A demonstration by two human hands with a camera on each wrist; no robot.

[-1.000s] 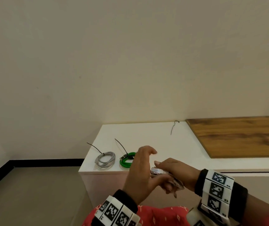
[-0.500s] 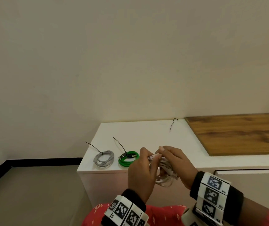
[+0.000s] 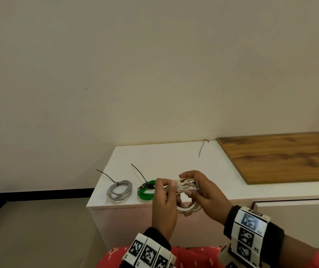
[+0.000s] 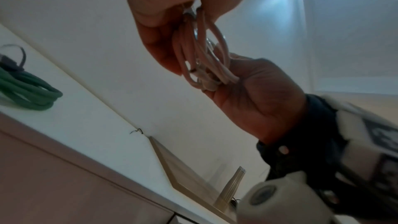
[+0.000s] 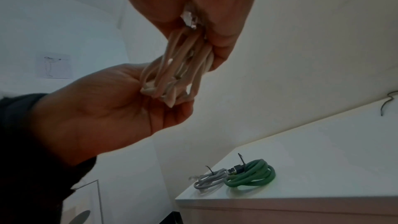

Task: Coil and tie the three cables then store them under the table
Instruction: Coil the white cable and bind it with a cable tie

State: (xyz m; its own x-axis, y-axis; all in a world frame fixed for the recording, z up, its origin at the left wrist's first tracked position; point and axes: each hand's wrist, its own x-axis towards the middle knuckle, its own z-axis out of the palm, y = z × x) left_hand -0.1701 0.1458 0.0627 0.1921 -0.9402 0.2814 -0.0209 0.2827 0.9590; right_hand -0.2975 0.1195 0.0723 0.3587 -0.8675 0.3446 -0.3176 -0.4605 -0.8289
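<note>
Both hands hold a white cable (image 3: pixel 189 209), wound into a loose coil, in the air just in front of the white table's (image 3: pixel 174 161) near edge. My left hand (image 3: pixel 167 185) pinches the coil's left side. My right hand (image 3: pixel 186 183) curls round its right side, where a clear plug end lies under the fingers. Both wrist views show the coil's strands (image 4: pixel 202 54) (image 5: pixel 178 74) bunched between the two hands. A grey cable (image 3: pixel 120 190) and a green cable (image 3: pixel 147 191) lie coiled on the table's left front, each with a black zip tie around it.
A loose black zip tie (image 3: pixel 202 148) lies at the back of the table near the wall. A wooden board (image 3: pixel 282 157) covers the surface to the right. The floor (image 3: pixel 39 229) lies to the left, with a drawer front (image 3: pixel 299 219) below right.
My left hand, held open a second ago, has closed on the white coil. Both hands have risen a little with it, toward the table.
</note>
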